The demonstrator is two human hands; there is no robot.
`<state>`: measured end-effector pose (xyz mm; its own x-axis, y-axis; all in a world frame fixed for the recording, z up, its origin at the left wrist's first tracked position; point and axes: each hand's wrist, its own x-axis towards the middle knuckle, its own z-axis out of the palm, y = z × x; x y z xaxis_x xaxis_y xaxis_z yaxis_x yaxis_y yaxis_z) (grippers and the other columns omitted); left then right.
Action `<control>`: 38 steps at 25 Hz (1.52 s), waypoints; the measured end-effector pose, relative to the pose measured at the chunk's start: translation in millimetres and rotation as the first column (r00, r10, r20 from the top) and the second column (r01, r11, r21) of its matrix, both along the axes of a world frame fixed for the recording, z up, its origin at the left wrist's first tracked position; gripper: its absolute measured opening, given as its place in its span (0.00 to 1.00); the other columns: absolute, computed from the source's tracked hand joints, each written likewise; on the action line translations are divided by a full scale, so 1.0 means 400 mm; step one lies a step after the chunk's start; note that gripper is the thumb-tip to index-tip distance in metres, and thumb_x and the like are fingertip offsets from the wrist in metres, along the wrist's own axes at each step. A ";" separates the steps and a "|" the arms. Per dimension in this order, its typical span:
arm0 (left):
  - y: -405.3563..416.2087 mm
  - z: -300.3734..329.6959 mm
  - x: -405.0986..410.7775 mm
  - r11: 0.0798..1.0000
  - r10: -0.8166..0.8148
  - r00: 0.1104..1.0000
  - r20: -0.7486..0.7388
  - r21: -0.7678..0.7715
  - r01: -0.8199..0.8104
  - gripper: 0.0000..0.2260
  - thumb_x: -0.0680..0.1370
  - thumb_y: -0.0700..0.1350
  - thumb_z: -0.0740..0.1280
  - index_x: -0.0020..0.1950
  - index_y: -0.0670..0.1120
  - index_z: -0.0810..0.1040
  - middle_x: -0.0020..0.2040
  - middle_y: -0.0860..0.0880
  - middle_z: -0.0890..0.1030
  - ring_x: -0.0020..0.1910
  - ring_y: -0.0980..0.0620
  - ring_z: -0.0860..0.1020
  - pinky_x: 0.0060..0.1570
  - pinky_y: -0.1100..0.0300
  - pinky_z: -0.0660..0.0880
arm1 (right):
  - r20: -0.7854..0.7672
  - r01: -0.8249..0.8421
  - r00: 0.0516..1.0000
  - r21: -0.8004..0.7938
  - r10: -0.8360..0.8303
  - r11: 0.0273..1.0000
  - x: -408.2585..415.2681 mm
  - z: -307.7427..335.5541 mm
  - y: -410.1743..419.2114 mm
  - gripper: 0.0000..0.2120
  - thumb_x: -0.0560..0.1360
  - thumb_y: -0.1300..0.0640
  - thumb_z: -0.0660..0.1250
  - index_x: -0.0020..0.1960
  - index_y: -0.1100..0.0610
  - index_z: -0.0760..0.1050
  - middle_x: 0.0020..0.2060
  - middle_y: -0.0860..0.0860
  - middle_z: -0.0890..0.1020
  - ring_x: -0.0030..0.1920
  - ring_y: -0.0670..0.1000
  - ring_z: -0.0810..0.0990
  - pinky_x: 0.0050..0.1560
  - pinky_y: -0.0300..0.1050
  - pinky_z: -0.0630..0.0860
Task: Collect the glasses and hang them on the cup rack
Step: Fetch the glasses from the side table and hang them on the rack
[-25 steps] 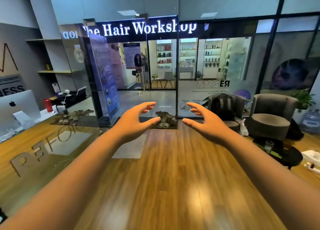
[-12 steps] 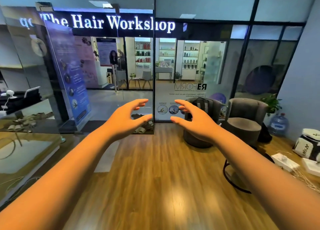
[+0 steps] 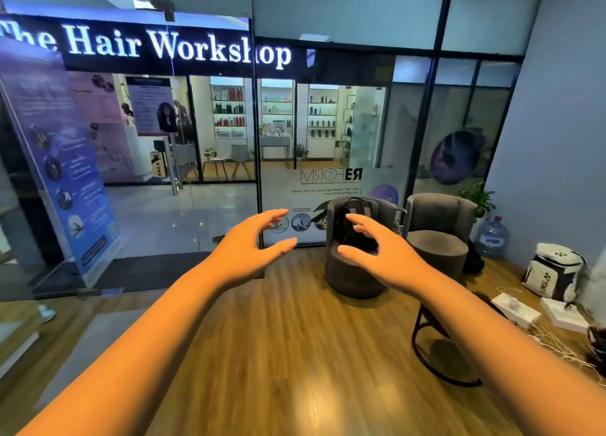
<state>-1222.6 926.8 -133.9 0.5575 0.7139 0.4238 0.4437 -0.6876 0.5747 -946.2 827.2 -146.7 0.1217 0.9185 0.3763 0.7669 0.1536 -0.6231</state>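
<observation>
Both arms reached forward from the lower corners of the frame toward its centre, and neither hand carried or touched anything. The left hand point(image 3: 252, 238) sat just left of centre with a released grip: fingers long and only gently bent, thumb spread below them, so the palm faced inward across an open gap. The right hand point(image 3: 380, 248) mirrored it just right of centre, fingers loosely arched and thumb stretched out beneath, its grip equally released and cupped around nothing but air. The two hands stayed apart, their fingertips pointing toward each other without meeting. Behind the right hand, in the middle right of the frame, stood a round grey armchair point(image 3: 354, 271) with a black backpack point(image 3: 355, 225) on its seat; a second grey armchair point(image 3: 437, 235) stood just beside it to the right. Further right, near the wall, were a blue water jug point(image 3: 493, 237), a white backpack point(image 3: 554, 271) on the wooden floor point(image 3: 295, 353), and flat white boxes point(image 3: 516, 309) with loose cables. A dark curved metal frame point(image 3: 423, 343), perhaps of a small stand, showed under the right forearm. A glass wall point(image 3: 328, 189) filled the upper half, with the lit sign "The Hair Workshop" point(image 3: 147, 47) beyond it and a blue banner point(image 3: 62, 160) at the left. No glasses and no cup rack could be made out anywhere in view, so I cannot tell where they were.
</observation>
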 end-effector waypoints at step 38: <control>1.089 -0.199 1.300 0.875 -0.459 0.888 0.002 -0.168 0.453 0.30 0.78 0.61 0.71 0.79 0.59 0.68 0.74 0.58 0.75 0.73 0.58 0.71 0.69 0.56 0.69 | -0.065 0.439 0.890 -0.147 -0.451 0.887 1.096 -0.190 0.806 0.39 0.76 0.36 0.73 0.82 0.39 0.60 0.79 0.45 0.69 0.77 0.49 0.68 0.63 0.44 0.68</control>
<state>-702.6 1362.4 -213.4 0.8508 0.4325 0.2984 0.1262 -0.7195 0.6830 -507.7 1149.8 -222.7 0.5578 0.7978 0.2289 0.6730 -0.2734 -0.6873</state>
